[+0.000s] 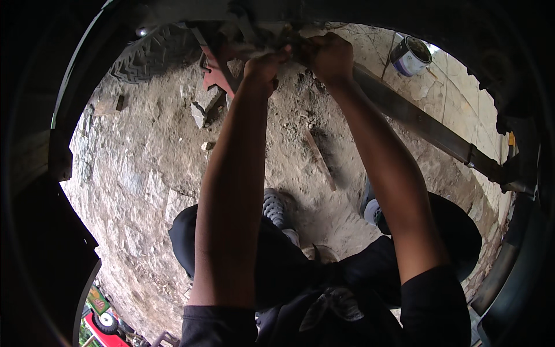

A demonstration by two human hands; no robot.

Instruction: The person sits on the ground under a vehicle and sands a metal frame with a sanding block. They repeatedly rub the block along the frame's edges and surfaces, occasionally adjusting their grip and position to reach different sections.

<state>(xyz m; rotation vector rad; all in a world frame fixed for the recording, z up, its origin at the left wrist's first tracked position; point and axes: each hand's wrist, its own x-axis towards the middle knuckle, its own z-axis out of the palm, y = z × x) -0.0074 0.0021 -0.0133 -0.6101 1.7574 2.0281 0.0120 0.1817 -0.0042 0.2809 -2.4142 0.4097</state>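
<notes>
Both my arms stretch forward to a dark, grimy mechanical part (298, 43) under a vehicle. Against its left side, my left hand (265, 70) is closed, with its fingers partly hidden. My right hand (334, 56) is curled at the right side of that part, knuckles up. Whatever either hand grips is too dark and blurred to name. Just left of my left hand stands a red metal stand (217, 70). A long dark metal bar (416, 115) slants from beside my right hand toward the right edge.
A knobbly tyre (151, 56) is at the far left. An open paint can (410, 56) stands on pale tiles at the far right. Broken stone pieces (202, 110) and a wooden stick (319, 159) lie on rough ground. Dark vehicle bodywork (358, 13) hangs overhead.
</notes>
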